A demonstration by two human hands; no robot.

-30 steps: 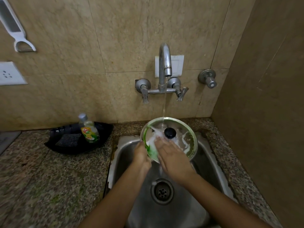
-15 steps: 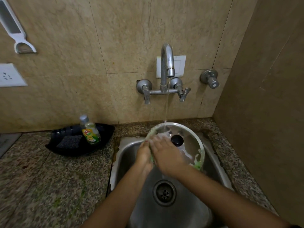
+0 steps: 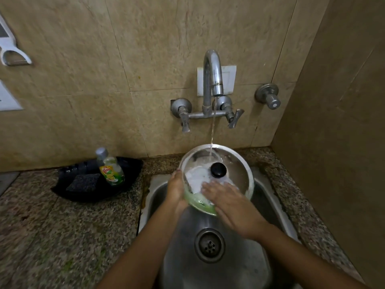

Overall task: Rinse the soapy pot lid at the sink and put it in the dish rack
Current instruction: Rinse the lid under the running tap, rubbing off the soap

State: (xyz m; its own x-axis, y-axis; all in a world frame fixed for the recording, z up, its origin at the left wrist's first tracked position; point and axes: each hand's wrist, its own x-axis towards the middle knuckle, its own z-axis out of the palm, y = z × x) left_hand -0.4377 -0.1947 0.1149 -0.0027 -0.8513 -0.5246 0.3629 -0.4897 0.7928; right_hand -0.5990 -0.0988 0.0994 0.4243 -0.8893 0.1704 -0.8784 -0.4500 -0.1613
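A round steel pot lid (image 3: 239,174) with a black knob (image 3: 218,170) is held tilted over the steel sink (image 3: 268,207). White foam and green soap cover its lower left part. Water runs from the tap (image 3: 212,80) onto the lid's upper edge. My left hand (image 3: 176,190) grips the lid's left rim. My right hand (image 3: 231,205) lies flat, fingers spread, on the lid's lower face. No dish rack is in view.
A black tray (image 3: 68,184) on the granite counter (image 3: 62,236) at the left holds a dish-soap bottle (image 3: 110,167) and a dark scrub pad (image 3: 83,181). The sink drain (image 3: 209,245) lies below the hands. A side wall (image 3: 337,122) closes the right.
The right hand slid from the lid's left part down to its lower edge. The lid turned a little, its foam and green soap now low on the left, and the stream hits its top.
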